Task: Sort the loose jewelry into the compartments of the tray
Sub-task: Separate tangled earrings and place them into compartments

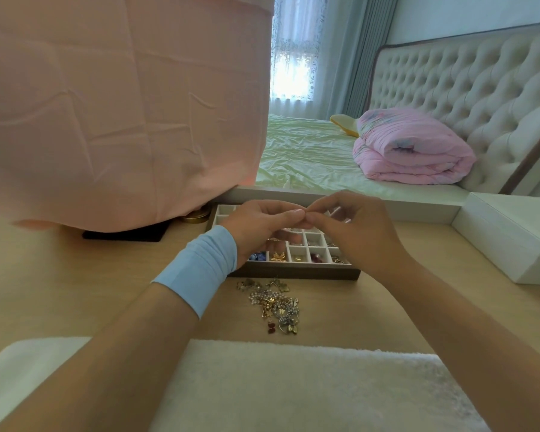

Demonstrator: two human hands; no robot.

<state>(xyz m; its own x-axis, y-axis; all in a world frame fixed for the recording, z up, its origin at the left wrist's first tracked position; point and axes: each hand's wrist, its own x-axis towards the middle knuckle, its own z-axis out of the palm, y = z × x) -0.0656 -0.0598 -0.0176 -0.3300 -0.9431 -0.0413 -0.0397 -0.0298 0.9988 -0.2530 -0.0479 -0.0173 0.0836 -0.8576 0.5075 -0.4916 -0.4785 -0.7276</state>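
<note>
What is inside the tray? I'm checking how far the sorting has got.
In the tray, front compartments hold blue beads, a gold butterfly and a red piece; the hands cover the middle compartments.

On the bench [75,285] the tray [293,271] sits toward the back, with the pile of loose jewelry [273,304] just in front of it and a towel [293,385] at the near edge. Both hands, the left hand [259,227] and right hand [353,226], meet fingertip to fingertip above the tray. A draped cloth [122,104] stands behind to the left, a box [512,238] to the right, and the bed [309,157] beyond.
</note>
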